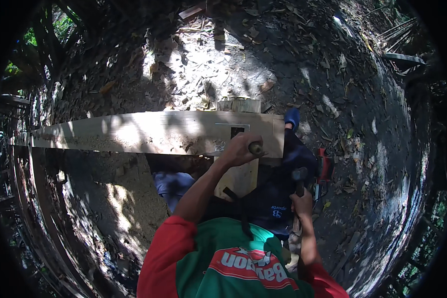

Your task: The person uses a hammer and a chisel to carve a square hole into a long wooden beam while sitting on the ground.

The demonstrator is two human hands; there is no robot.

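I'm seeing the left hand gripping a round-ended handle over the plank, beside its hole. The right hand is clasping a hammer. I'm fearing an off-centre blow could bruise knuckles.

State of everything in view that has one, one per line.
Left hand: closed around the handled tool
Handled tool: gripped, working end hidden
Right hand: closed on the hammer
Hammer: held, apart from the plank
Plank: lying across, partly shaded
Rectangular cut: dark, depth unclear
Red tool: unheld; on or off unclear
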